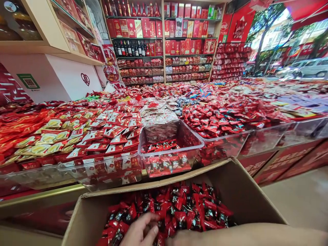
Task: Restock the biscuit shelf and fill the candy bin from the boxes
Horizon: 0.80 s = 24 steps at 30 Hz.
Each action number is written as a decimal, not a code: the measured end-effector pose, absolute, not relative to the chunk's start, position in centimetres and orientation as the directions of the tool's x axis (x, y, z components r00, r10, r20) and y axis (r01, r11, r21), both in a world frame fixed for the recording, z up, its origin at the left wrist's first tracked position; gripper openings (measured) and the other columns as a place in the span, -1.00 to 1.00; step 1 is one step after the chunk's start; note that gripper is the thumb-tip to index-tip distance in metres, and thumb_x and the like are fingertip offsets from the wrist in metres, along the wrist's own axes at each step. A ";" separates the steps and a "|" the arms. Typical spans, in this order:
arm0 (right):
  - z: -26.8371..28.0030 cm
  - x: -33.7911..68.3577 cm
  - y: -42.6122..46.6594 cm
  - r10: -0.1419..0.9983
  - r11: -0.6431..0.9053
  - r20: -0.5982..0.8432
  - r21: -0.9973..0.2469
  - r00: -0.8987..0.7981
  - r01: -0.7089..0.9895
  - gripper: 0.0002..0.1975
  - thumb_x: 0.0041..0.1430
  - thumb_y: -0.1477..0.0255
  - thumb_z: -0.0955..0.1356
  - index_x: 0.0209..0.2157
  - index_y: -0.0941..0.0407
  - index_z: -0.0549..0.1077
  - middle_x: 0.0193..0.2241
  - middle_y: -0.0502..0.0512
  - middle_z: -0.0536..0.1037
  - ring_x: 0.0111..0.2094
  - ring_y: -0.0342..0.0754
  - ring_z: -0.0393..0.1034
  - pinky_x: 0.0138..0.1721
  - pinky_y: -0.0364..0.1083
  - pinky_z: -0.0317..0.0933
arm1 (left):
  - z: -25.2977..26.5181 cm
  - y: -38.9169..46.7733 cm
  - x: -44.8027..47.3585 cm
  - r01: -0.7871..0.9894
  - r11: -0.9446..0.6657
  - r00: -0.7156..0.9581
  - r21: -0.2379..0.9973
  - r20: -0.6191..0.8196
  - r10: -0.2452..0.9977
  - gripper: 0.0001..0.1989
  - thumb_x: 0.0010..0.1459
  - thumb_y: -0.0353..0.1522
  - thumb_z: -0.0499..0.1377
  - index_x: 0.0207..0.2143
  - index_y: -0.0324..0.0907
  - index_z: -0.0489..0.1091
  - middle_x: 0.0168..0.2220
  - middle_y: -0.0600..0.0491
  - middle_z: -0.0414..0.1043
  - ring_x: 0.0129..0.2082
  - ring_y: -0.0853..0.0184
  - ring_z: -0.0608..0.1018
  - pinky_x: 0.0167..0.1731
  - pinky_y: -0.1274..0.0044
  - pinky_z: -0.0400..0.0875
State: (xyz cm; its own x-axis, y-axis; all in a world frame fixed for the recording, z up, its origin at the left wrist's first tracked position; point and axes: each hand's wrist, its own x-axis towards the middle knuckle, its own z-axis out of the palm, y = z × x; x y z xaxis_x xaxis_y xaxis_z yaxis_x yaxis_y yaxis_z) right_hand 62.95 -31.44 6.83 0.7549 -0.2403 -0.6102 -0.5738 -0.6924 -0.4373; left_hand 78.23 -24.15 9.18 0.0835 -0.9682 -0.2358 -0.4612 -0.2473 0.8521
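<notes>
Below me is a cardboard box with many small wrapped candies in red and black packets. My left hand is inside it, touching the packets, with thumb and fingers apart and nothing clearly held. From the right, my forearm crosses the bottom of the view. My right hand is low among the candies, blurred, its fingers hidden. Just beyond the box's far edge stands a clear plastic bin, with a low layer of similar red and black packets at its bottom.
Clear bins heaped with red-and-white packets, gold packets, white packets and red packets line the counter. Shelves with bottles and boxes stand behind. A white cabinet is at left; floor shows at right.
</notes>
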 end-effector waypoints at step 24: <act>11.6 61.6 -33.3 -0.554 0.455 -0.380 -0.883 0.741 -0.112 -0.57 -0.42 0.28 0.52 -0.49 0.21 0.39 -0.60 -0.05 0.46 -0.58 -0.23 0.27 -0.50 -0.18 0.15 | 11.2 -23.9 76.9 -0.115 -0.252 0.249 0.961 -0.218 -0.944 -0.73 -0.07 -0.14 0.20 -0.45 -0.16 0.47 -0.51 0.14 0.40 -0.49 0.41 0.35 -0.48 0.63 0.29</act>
